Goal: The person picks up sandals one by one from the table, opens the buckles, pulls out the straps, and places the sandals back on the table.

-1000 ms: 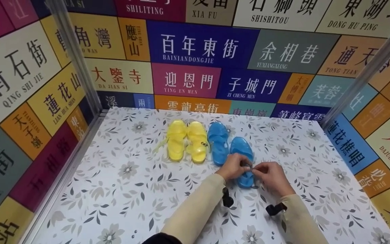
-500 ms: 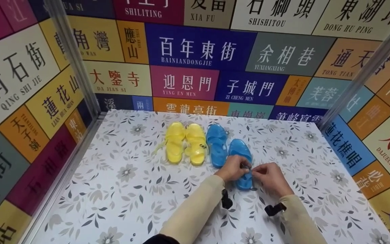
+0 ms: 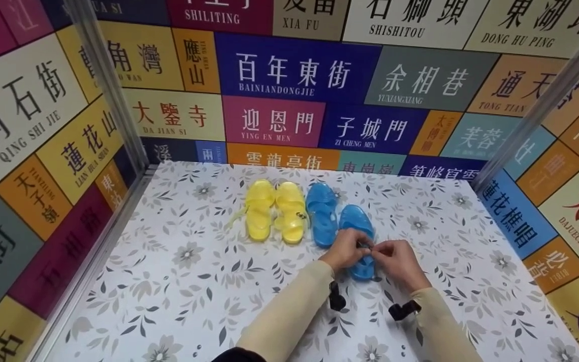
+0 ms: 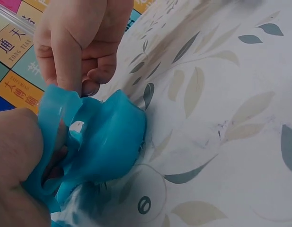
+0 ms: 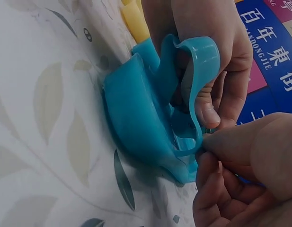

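A blue jelly sandal lies on the table, toe away from me, partly hidden by both hands. My left hand grips its ankle strap near the buckle, fingers passing inside the loop. From the other side my right hand pinches the strap between thumb and index finger, the fingertips of both hands almost meeting. In the right wrist view the strap arches up over the heel. The left wrist view shows the sandal's heel resting on the tablecloth. The buckle is mostly covered by fingers.
Another blue sandal lies just left of the held one. Left of that stand two yellow sandals, side by side. A floral cloth covers the table. Panels printed with place names enclose the back and sides.
My right hand has come slightly left, closing the small gap that stood between the two hands half a second ago. The left hand keeps its grip on the strap. The other sandals stay put.
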Available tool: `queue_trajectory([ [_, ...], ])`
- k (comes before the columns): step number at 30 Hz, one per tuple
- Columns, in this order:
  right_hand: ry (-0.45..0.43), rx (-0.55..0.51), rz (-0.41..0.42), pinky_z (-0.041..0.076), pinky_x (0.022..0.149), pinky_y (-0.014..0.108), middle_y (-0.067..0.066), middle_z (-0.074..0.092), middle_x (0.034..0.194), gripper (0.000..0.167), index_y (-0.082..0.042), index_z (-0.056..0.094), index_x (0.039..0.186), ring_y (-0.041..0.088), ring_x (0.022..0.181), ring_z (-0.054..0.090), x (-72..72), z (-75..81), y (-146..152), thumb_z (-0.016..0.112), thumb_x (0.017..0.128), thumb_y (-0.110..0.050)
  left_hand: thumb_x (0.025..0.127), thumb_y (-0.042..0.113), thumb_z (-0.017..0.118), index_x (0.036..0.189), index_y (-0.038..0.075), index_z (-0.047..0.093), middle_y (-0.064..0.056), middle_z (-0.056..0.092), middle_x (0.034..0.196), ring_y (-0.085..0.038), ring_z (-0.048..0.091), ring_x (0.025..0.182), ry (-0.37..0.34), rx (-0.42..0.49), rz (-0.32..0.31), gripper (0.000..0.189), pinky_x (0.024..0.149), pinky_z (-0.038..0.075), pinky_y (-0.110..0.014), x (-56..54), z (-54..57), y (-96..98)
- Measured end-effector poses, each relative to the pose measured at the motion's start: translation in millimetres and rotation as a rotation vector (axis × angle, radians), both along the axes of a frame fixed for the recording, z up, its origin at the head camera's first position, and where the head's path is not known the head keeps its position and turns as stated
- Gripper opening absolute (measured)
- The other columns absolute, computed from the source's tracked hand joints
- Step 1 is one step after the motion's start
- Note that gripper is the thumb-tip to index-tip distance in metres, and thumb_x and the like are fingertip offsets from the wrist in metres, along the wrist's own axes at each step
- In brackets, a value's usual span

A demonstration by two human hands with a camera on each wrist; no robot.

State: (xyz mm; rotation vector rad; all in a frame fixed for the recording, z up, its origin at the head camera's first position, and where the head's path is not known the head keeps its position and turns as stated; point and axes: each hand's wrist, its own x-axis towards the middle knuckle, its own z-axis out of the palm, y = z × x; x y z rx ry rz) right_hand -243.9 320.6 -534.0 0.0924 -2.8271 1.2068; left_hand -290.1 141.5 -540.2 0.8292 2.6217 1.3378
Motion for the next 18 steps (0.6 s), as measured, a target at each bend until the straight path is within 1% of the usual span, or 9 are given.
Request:
queue_trajectory([
  [3, -0.017, -0.011, 0.005, 0.052, 0.073, 0.021, 0.009, 0.078, 0.095, 0.011, -0.002, 0.081, 0.101, 0.014, 0.084, 0.068, 2.1, 0.5, 4.2, 0.074, 0.096, -0.009, 0.096, 0.010, 0.077, 0.106, 0.012, 0.083, 0.004, 0.080, 0.101, -0.003, 0.069, 0.090, 0.010, 0.005, -0.005, 0.012, 0.079, 0.053, -0.015, 0.3, -1.3, 0.8],
  [7, -0.020, -0.006, 0.017, 0.051, 0.070, 0.022, 0.008, 0.078, 0.094, 0.010, -0.002, 0.081, 0.100, 0.014, 0.081, 0.067, 3.2, -0.4, 8.1, 0.075, 0.097, -0.010, 0.097, 0.011, 0.076, 0.108, 0.011, 0.083, 0.003, 0.080, 0.102, -0.006, 0.070, 0.092, 0.016, -0.006, -0.013, 0.013, 0.079, 0.052, -0.016, 0.3, -1.6, -0.8],
  [10, -0.009, 0.010, 0.027, 0.051, 0.068, 0.023, 0.007, 0.078, 0.091, 0.009, -0.003, 0.081, 0.097, 0.013, 0.079, 0.065, 3.2, -1.3, 9.1, 0.075, 0.097, -0.010, 0.097, 0.012, 0.076, 0.109, 0.011, 0.082, 0.004, 0.079, 0.102, -0.005, 0.068, 0.091, -0.020, -0.009, -0.014, 0.013, 0.079, 0.052, -0.016, 0.5, -1.0, -1.7],
  [14, 0.015, 0.015, 0.034, 0.051, 0.069, 0.022, 0.005, 0.077, 0.088, 0.008, -0.004, 0.081, 0.095, 0.012, 0.077, 0.065, 2.1, -1.5, 7.2, 0.075, 0.096, -0.009, 0.096, 0.011, 0.077, 0.111, 0.012, 0.082, 0.006, 0.078, 0.103, -0.004, 0.068, 0.091, -0.082, -0.005, -0.008, 0.015, 0.078, 0.053, -0.017, 0.5, 1.7, -1.2],
  [18, 0.014, 0.010, 0.019, 0.049, 0.067, 0.022, 0.004, 0.075, 0.085, 0.008, -0.004, 0.080, 0.093, 0.012, 0.074, 0.062, 0.5, -1.0, 3.6, 0.074, 0.095, -0.007, 0.096, 0.012, 0.078, 0.112, 0.013, 0.082, 0.007, 0.078, 0.104, -0.005, 0.069, 0.096, -0.088, -0.021, 0.005, 0.016, 0.081, 0.053, -0.017, 0.1, 3.8, 1.5],
])
